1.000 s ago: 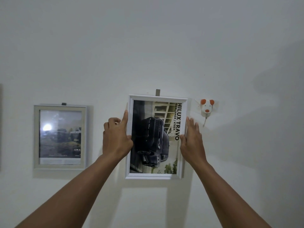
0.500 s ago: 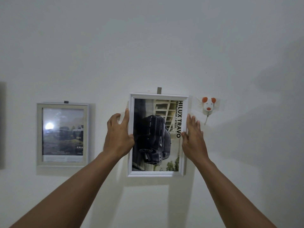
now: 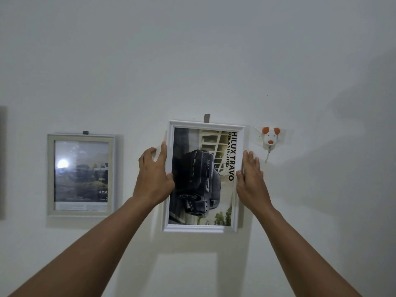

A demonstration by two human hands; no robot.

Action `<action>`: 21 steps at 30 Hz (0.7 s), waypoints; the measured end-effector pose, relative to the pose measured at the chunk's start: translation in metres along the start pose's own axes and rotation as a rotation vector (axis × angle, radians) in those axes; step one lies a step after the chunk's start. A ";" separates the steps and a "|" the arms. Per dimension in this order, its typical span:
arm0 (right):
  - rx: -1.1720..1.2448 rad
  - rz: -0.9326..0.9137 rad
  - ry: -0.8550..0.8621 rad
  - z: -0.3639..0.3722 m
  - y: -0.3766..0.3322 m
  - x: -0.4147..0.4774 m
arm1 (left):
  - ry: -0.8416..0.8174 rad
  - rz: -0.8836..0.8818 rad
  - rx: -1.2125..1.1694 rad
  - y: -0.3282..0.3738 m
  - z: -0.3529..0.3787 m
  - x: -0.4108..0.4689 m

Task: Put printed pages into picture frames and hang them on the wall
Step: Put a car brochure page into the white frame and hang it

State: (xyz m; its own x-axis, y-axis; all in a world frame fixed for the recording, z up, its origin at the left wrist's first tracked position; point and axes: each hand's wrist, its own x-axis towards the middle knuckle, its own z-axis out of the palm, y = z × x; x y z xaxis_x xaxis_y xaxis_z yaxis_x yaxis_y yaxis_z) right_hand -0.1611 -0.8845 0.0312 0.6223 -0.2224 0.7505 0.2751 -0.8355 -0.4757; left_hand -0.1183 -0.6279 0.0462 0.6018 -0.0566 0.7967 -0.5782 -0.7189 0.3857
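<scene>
- A white picture frame [image 3: 199, 228] was seen at the centre of the picture, upright against the wall [image 3: 192, 50], its top edge just under a small grey hanger tab [image 3: 207, 118]
- A printed page [image 3: 205, 179] was held inside it, turned sideways: a dark pickup truck before a pale building, with "HILUX TRAVO" printed in black down the right side and green foliage at the lower right
- The frame's left edge was gripped by the left hand [image 3: 153, 179]: the thumb was laid over the front rim, the index finger was stretched up along the outer edge, and the other fingers were loosely curled beside it
- The right edge was touched by the right hand [image 3: 251, 179], with fingers straight and together, pointing up, and the thumb tip at the rim
- Part of each side rim was hidden by the hands
- A beige frame [image 3: 81, 213] with a glare spot on its glass was hung at the left of the picture, well apart, under its own dark tab [image 3: 85, 132]
- A white mouse-shaped hook [image 3: 270, 136] with orange ears was stuck to the wall just right of the white frame's upper corner
- A dark strip [image 3: 2, 161] was cut off by the left border; what it was cannot be told
</scene>
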 end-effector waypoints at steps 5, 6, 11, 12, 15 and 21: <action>0.012 0.016 -0.005 -0.005 -0.004 -0.002 | -0.020 -0.005 -0.025 0.001 -0.004 -0.001; 0.015 0.022 -0.004 -0.006 -0.005 -0.004 | -0.026 -0.007 -0.032 0.001 -0.005 -0.002; 0.026 0.071 0.016 -0.017 -0.014 -0.022 | -0.014 -0.034 -0.082 0.001 -0.010 -0.022; 0.026 0.084 0.018 -0.020 -0.016 -0.029 | -0.004 -0.028 -0.086 0.000 -0.011 -0.029; 0.011 0.152 -0.021 -0.025 -0.019 -0.055 | -0.007 -0.022 -0.113 -0.005 -0.010 -0.061; -0.129 0.296 -0.247 -0.012 -0.009 -0.132 | -0.196 -0.050 -0.114 -0.019 0.004 -0.153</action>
State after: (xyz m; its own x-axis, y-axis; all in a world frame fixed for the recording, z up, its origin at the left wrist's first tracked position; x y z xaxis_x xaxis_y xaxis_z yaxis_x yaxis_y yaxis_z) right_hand -0.2550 -0.8539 -0.0583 0.8225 -0.3483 0.4497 -0.0265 -0.8133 -0.5813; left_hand -0.1972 -0.6085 -0.0846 0.7201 -0.1646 0.6741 -0.5971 -0.6419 0.4811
